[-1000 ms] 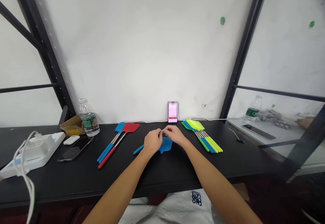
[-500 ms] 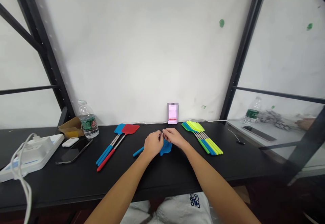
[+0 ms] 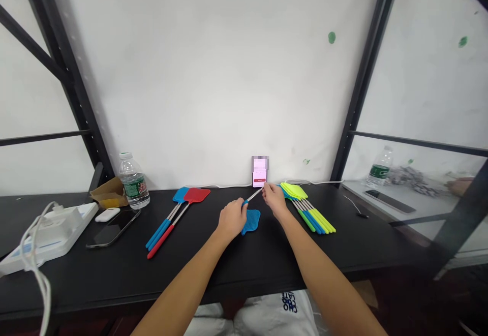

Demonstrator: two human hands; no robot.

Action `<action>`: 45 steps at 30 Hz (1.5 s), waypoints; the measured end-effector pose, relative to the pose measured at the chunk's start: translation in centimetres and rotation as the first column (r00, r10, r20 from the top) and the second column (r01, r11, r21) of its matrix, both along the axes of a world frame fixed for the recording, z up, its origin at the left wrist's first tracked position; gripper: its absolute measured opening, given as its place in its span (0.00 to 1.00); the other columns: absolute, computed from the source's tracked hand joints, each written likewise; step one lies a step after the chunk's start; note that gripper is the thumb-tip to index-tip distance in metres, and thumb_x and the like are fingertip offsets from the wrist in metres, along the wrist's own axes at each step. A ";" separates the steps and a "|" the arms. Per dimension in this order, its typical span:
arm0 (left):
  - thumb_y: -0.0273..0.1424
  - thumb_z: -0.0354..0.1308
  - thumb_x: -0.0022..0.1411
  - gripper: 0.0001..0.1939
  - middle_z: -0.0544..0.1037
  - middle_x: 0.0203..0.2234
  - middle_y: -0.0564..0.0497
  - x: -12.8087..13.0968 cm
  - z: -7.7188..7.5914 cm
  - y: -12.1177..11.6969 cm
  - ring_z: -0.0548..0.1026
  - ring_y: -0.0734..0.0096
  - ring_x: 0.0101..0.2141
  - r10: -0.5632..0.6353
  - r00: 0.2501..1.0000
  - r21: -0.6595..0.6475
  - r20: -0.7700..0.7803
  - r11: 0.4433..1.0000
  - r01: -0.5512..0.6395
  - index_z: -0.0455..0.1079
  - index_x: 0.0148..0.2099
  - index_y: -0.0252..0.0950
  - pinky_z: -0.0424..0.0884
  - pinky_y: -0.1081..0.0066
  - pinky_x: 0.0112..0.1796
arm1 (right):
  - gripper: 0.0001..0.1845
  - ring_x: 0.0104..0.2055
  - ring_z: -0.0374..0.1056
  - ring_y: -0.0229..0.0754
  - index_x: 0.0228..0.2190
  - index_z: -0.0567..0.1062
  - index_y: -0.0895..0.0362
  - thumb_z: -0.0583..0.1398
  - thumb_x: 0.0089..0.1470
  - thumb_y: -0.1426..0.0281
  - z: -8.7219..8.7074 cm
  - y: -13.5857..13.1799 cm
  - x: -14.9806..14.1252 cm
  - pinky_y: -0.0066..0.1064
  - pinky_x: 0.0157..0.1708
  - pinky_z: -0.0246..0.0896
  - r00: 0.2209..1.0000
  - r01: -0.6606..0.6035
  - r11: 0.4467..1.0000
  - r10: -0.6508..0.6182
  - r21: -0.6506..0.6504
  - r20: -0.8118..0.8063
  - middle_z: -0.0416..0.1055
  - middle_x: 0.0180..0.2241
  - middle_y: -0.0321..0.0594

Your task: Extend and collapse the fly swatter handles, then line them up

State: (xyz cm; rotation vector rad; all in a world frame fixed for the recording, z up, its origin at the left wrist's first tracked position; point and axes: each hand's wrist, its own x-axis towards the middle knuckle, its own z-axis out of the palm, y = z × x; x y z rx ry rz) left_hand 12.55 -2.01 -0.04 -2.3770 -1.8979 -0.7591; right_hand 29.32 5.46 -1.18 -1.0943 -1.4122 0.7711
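My left hand (image 3: 232, 219) is closed around the blue handle of a telescopic fly swatter, whose silver rod (image 3: 253, 195) runs up and right from my fist. My right hand (image 3: 273, 199) pinches the far end of that rod. A loose blue swatter head (image 3: 251, 220) lies on the black table (image 3: 244, 260) between my hands. Left of my hands lie three finished swatters (image 3: 179, 209), two blue and one red. To the right lies a pile of green, yellow and blue swatters (image 3: 305, 206).
A phone (image 3: 260, 171) leans against the white wall behind my hands. At the left stand a water bottle (image 3: 132, 181), a dark phone (image 3: 113, 221), a white case (image 3: 107, 215), a cardboard box (image 3: 107, 193) and a white charger with cables (image 3: 46, 226). Black rack posts flank the table.
My hands were together over the blue head. My right hand has moved up and right, drawing the silver rod out of the handle in my left hand.
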 end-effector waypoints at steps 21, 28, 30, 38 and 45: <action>0.33 0.38 0.69 0.13 0.76 0.35 0.44 0.0 -1.1 0.8 0.75 0.63 0.36 -0.093 0.991 0.051 0.101 0.995 0.088 0.63 0.41 0.37 0.64 0.69 0.33 | 0.23 0.27 0.68 0.39 0.26 0.73 0.58 0.52 0.56 0.52 -0.2 -2.3 -4.0 0.28 0.26 0.62 0.986 -0.134 0.991 0.135 0.021 -0.095 0.72 0.25 0.41; 0.40 0.34 0.70 0.22 0.78 0.39 0.41 0.3 -1.3 0.8 0.77 0.60 0.40 -0.169 0.964 0.019 0.207 0.985 0.169 0.65 0.49 0.34 0.67 0.68 0.37 | 0.21 0.27 0.69 0.39 0.26 0.69 0.57 0.54 0.55 0.53 0.8 -3.9 -5.9 0.30 0.28 0.64 0.852 -0.110 0.990 0.137 0.083 -0.506 0.72 0.24 0.39; 0.40 0.35 0.70 0.22 0.78 0.40 0.41 0.6 -1.4 0.8 0.77 0.59 0.40 -0.189 0.958 0.007 0.215 0.981 0.192 0.65 0.50 0.34 0.67 0.67 0.38 | 0.20 0.24 0.67 0.37 0.25 0.67 0.57 0.56 0.55 0.52 1.3 -4.2 -6.1 0.28 0.26 0.63 0.763 -0.108 0.991 0.132 0.077 -0.633 0.68 0.21 0.36; 0.40 0.33 0.70 0.23 0.78 0.34 0.40 2.4 -2.2 0.4 0.77 0.59 0.36 -0.222 0.963 -0.004 0.155 0.974 0.225 0.66 0.40 0.33 0.67 0.66 0.35 | 0.21 0.12 0.41 0.28 0.21 0.56 0.55 0.52 0.61 0.59 2.5 -3.8 -5.3 0.22 0.11 0.39 0.567 -0.072 0.992 -0.045 -0.104 -0.822 0.45 0.13 0.24; 0.36 0.34 0.69 0.19 0.77 0.34 0.41 3.3 -2.1 0.2 0.77 0.61 0.34 -0.301 0.932 -0.042 0.203 0.948 0.315 0.64 0.42 0.33 0.67 0.67 0.34 | 0.23 0.11 0.38 0.28 0.21 0.52 0.54 0.51 0.60 0.56 2.7 -2.7 -4.6 0.22 0.09 0.33 0.597 0.031 0.982 -0.166 -0.184 -0.785 0.42 0.12 0.23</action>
